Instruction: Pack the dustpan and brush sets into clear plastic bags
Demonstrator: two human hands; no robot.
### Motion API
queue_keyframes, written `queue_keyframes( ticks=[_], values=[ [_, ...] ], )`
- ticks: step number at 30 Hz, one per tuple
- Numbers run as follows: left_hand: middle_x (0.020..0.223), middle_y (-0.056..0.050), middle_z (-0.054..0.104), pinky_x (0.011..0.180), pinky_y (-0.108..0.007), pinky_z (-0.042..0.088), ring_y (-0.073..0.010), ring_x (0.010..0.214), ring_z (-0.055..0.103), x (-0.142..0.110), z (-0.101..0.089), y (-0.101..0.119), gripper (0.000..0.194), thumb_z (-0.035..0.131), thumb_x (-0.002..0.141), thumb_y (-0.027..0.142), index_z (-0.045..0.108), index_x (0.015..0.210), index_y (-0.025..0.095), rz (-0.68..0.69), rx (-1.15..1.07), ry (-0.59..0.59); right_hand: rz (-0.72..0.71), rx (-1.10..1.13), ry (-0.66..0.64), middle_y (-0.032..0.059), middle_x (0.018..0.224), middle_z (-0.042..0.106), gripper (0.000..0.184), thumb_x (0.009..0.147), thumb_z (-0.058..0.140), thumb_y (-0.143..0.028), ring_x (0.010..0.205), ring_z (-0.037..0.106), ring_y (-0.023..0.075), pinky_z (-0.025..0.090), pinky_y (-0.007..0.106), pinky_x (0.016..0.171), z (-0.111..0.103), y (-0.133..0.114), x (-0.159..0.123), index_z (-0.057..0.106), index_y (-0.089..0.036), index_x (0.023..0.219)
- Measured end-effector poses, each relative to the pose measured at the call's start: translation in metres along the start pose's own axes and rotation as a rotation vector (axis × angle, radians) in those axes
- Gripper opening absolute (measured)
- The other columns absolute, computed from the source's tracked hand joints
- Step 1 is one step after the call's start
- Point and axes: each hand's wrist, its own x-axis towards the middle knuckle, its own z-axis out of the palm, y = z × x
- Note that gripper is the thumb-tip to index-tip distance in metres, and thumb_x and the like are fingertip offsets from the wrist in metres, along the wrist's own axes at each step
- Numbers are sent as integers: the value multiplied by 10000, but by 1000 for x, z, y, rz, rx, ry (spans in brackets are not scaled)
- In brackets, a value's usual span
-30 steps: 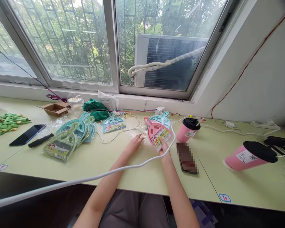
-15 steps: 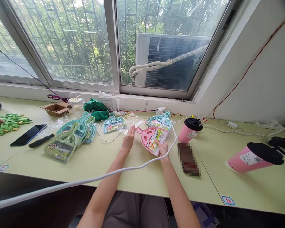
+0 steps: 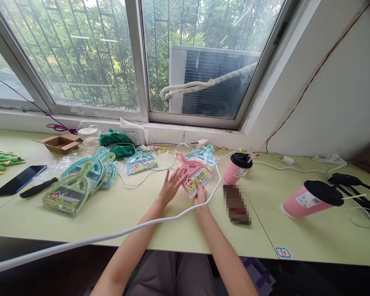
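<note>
A pink dustpan and brush set (image 3: 195, 169) is tilted up above the table, its handle pointing away to the upper left and a yellow-green label on its bristles. My right hand (image 3: 200, 195) grips its lower edge, thumb over the label. Fingers spread, my left hand (image 3: 172, 187) is at the set's left side; whether the fingertips touch it I cannot tell. Just behind lies a wrapped turquoise dustpan set (image 3: 207, 153), partly covered by the pink one. Another turquoise set (image 3: 141, 161) lies farther left.
Several wrapped sets, a green dustpan set (image 3: 68, 193) in front, lie left near a black-handled knife (image 3: 38, 188) and a dark phone (image 3: 18, 181). A white cable (image 3: 117, 234) crosses before my arms. Pink cups (image 3: 234, 172) and a blurred phone (image 3: 238, 205) are at right.
The pink set has turned so its handle points more upward and away. My left hand's fingers have spread and come closer to its side. The view has shifted right.
</note>
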Motion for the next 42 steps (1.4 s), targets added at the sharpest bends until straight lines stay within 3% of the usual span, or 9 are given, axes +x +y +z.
queue_keyframes(
  ticks=[2,5,9,15,21,24,29,33,42],
  values=[
    [1520,-90,362,1175,-596,40,-282,1444,240,2,7,4,497,534,877,171,483,1356,292,-154,-14,217,15,38,6,32,1018,739,418,633,803,-315,917,704,180,595,299,788,-2,-2,3,645,-196,1000],
    [1585,-159,152,1165,-571,170,-326,1459,169,7,19,9,924,760,722,336,237,1479,258,-461,-240,493,10,90,-33,30,1067,728,423,649,794,-306,963,691,170,586,295,824,-3,-5,4,641,-201,1029],
    [1337,-183,538,959,-494,487,-313,1166,586,11,35,10,918,782,672,419,319,1440,219,-708,-851,241,-6,77,-88,48,1054,729,442,651,799,-336,968,689,187,583,323,836,0,-5,2,637,-187,1034],
    [1027,-68,724,832,-445,550,-274,942,681,9,39,13,643,728,697,285,522,1305,243,-574,-813,57,21,96,-106,28,1050,729,373,689,771,-327,974,686,174,572,316,875,-1,-5,5,635,-205,1014],
    [1482,-94,430,1149,-503,244,-317,1388,342,12,-2,0,840,789,644,347,448,1405,245,-459,-759,-219,82,156,-146,24,1061,731,328,736,736,-285,998,681,174,568,318,891,-5,-17,11,642,-211,1041],
    [1541,-93,328,1177,-504,110,-332,1450,189,10,-30,-16,807,763,663,522,504,1377,249,-448,-1062,-449,158,147,-216,19,1029,738,336,746,727,-291,1002,687,190,575,335,887,-4,-20,11,640,-225,1064],
    [1579,-67,246,1154,-546,125,-304,1475,86,14,-52,-33,924,165,772,852,394,1450,268,-452,-1440,-104,303,109,-322,40,981,751,353,689,769,-252,955,709,235,584,386,871,-2,-8,10,657,-212,1021],
    [1528,-80,357,1141,-504,240,-296,1451,197,17,-52,-29,842,290,811,794,396,1445,250,-507,-1714,208,427,-64,-376,82,889,760,324,643,801,-225,831,729,262,591,413,815,1,10,2,677,-160,934],
    [1426,-129,485,1084,-541,327,-375,1327,411,14,-35,-7,865,668,716,555,373,1456,218,-521,-1677,39,303,-136,-388,52,893,759,399,558,858,-263,777,717,251,583,401,769,9,17,-11,678,-174,903]
  ],
)
